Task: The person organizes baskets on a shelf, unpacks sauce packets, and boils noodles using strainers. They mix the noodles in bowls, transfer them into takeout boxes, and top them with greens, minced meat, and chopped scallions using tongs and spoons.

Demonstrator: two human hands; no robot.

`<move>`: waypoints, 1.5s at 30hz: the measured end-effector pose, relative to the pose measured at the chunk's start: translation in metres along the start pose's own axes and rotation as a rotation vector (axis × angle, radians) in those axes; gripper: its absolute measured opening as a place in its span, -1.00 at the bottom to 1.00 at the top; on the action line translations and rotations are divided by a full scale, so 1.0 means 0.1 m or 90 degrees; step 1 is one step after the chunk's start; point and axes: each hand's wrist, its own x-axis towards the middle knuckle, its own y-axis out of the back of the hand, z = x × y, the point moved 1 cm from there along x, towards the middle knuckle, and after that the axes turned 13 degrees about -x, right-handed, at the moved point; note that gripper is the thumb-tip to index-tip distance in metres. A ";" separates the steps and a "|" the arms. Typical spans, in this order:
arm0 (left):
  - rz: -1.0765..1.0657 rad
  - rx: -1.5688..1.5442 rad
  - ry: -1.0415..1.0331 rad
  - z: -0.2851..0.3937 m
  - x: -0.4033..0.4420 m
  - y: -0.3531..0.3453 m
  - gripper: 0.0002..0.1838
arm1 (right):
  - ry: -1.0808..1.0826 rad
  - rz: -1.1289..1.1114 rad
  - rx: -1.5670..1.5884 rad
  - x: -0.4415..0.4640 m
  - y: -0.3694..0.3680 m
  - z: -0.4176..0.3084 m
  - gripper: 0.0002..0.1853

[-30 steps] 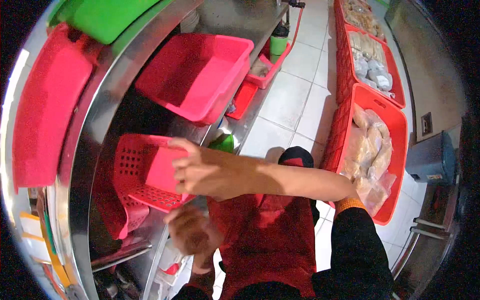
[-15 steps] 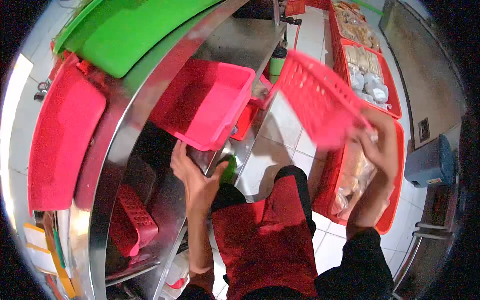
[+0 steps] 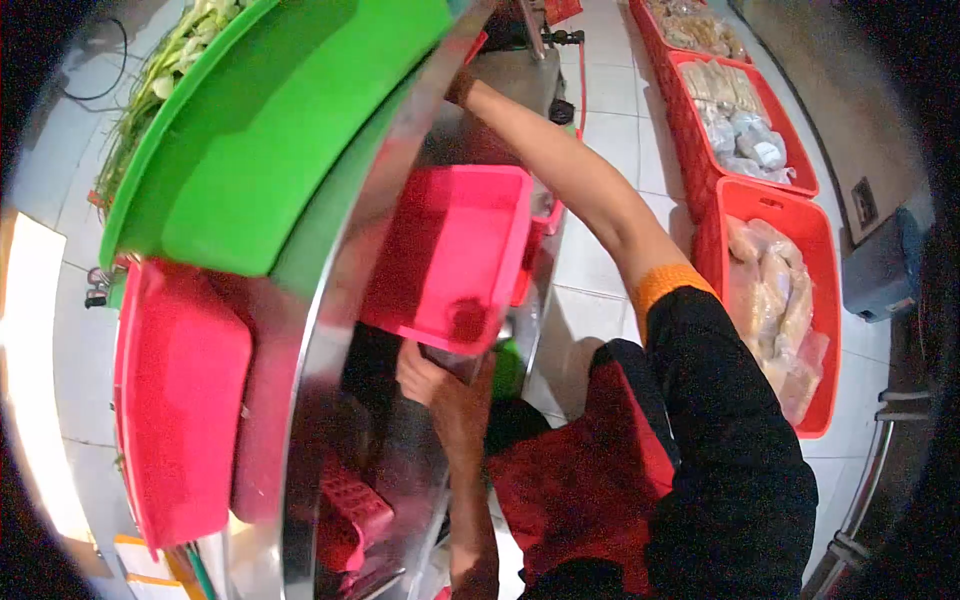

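Pink basin [image 3: 450, 250]: sat mid-frame, just above the left hand [image 3: 430, 380].
Right hand [image 3: 463, 88]: was half-hidden, upper middle, seemingly behind steel shelving [image 3: 275, 400].
Both grips: couldn't be told.

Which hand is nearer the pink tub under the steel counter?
Left. The left hand is by the near edge of the pink tub; the right hand is well beyond its far edge.

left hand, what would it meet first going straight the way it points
Probably the pink tub, just ahead of the left hand; depth is unclear, so it might pass underneath instead.
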 end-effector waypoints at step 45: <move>-0.069 -0.038 0.055 -0.11 -0.04 0.02 0.16 | 0.012 0.002 -0.030 0.62 -0.56 0.46 -0.72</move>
